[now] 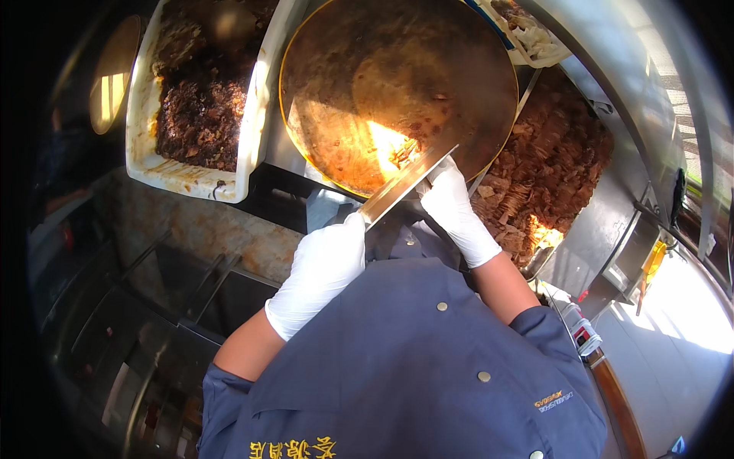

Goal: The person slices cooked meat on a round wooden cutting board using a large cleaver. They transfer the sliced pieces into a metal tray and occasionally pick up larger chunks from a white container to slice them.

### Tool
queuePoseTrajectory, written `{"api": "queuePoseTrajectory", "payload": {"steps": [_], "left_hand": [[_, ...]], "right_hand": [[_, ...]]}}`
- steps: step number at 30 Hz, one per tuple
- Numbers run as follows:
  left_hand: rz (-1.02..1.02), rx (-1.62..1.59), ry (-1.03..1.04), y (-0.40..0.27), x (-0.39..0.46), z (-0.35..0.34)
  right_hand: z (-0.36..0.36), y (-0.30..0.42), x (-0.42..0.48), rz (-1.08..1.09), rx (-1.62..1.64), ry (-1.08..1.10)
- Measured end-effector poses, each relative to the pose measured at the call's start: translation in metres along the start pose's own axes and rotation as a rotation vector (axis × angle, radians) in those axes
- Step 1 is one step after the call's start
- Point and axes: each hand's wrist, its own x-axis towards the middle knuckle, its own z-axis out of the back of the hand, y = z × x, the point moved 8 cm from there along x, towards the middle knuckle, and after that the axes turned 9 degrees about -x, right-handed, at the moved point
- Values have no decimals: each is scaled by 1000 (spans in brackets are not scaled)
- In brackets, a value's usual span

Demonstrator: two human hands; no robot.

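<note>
My left hand (324, 272), in a white glove, grips the handle end of a wide-bladed knife (401, 186). The blade slants up to the right across the near edge of a round cutting board (430, 103) with a yellow rim. Close to the blade's far end is my right hand (456, 206), also gloved; its fingertips are partly hidden behind the blade, so what they hold cannot be seen. A few scraps of meat (406, 154) lie on the board just beyond the blade, in a bright patch of sunlight.
Left of the board stands a white plastic tub (255, 115) of dark brown food (200, 126). At right, a metal tray holds sliced, browned meat (533, 166). Behind it sits a white container (536, 49) with food scraps. A curved metal panel (619, 74) rises at far right.
</note>
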Motion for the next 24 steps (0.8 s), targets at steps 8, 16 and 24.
{"api": "queuePoseTrajectory", "payload": {"steps": [8, 16, 24], "left_hand": [[-185, -15, -140, 23, 59, -57], [-117, -34, -91, 1, 18, -14], [-36, -11, 0, 0, 12, -19]], "right_hand": [[6, -22, -6, 298, -560, -4], [0, -16, -2, -212, 385, -128], [-7, -15, -10, -413, 877, -29]]}}
